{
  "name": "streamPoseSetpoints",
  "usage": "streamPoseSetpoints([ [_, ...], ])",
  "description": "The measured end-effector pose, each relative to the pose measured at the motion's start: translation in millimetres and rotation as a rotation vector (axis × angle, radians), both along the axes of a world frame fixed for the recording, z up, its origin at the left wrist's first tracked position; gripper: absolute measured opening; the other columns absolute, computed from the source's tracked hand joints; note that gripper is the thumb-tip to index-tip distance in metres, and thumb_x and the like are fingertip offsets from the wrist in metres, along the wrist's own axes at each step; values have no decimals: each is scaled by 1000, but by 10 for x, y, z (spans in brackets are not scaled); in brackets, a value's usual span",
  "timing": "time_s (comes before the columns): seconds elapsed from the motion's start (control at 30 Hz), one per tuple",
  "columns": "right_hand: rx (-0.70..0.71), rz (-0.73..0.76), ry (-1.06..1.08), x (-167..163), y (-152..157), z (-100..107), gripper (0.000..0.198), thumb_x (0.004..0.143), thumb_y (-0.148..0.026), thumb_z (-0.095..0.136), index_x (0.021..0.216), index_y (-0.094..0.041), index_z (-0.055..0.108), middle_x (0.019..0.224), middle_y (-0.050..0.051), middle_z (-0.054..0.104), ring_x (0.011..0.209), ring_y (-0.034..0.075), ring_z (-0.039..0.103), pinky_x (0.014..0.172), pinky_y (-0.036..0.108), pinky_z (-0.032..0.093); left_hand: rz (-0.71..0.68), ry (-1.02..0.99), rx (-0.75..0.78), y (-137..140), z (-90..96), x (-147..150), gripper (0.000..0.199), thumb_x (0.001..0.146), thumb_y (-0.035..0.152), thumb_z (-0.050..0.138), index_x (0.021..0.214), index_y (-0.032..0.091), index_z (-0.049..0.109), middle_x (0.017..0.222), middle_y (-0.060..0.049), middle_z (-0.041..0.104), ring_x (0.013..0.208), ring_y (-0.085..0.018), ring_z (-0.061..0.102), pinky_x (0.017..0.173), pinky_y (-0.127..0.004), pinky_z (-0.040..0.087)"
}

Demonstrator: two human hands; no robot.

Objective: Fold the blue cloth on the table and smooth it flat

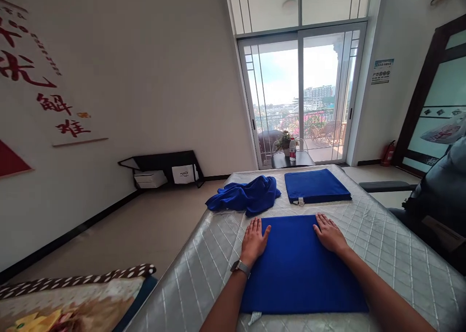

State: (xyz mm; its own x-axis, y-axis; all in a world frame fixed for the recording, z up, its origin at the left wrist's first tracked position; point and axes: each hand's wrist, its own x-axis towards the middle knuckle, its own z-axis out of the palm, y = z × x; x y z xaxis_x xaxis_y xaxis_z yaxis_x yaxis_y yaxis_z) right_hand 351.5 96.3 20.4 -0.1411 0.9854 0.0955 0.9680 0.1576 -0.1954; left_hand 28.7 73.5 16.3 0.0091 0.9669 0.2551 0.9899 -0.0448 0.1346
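A blue cloth lies flat in a squared shape in front of me, with a white tag at its near left corner. My left hand, a watch on its wrist, rests on the cloth's far left corner with fingers stretched forward. On the far right corner lies my right hand, palm down and fingers extended. Beyond them sits a neat stack of folded blue cloth with a white tag at its front edge. A crumpled blue cloth is heaped to its left.
Everything lies on a quilted silvery mattress. A small black table with a bottle and a potted plant stands beyond, before the sliding glass door. At left is a black shelf; dark seating stands at right.
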Motion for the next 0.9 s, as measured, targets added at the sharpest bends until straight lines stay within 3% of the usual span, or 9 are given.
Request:
streamPoseSetpoints([
  [0.4, -42, 30, -62, 15, -121, 172, 70, 100, -48, 18, 158, -8, 24, 165, 10, 21, 153, 22, 13, 123, 42, 13, 24, 7, 10, -46, 46, 16, 83, 100, 64, 11, 150, 4, 40, 158, -18, 38, 148, -29, 33, 121, -44, 26],
  [0.7, -25, 19, -24, 13, -374, -5, 72, 101, -52, 15, 159, -10, 22, 166, 8, 18, 153, 21, 10, 123, 42, 12, 21, 13, 15, -20, 9, 1, 84, 100, 64, 11, 151, 3, 40, 158, -19, 37, 148, -30, 32, 121, -44, 27],
  [0.9, -39, 19, -4, 17, -373, 8, 71, 101, -52, 16, 160, -11, 19, 166, 7, 18, 153, 20, 9, 123, 41, 11, 12, 23, 6, 17, -37, 6, 83, 100, 65, 13, 151, 4, 40, 158, -19, 37, 148, -29, 33, 121, -44, 27],
])
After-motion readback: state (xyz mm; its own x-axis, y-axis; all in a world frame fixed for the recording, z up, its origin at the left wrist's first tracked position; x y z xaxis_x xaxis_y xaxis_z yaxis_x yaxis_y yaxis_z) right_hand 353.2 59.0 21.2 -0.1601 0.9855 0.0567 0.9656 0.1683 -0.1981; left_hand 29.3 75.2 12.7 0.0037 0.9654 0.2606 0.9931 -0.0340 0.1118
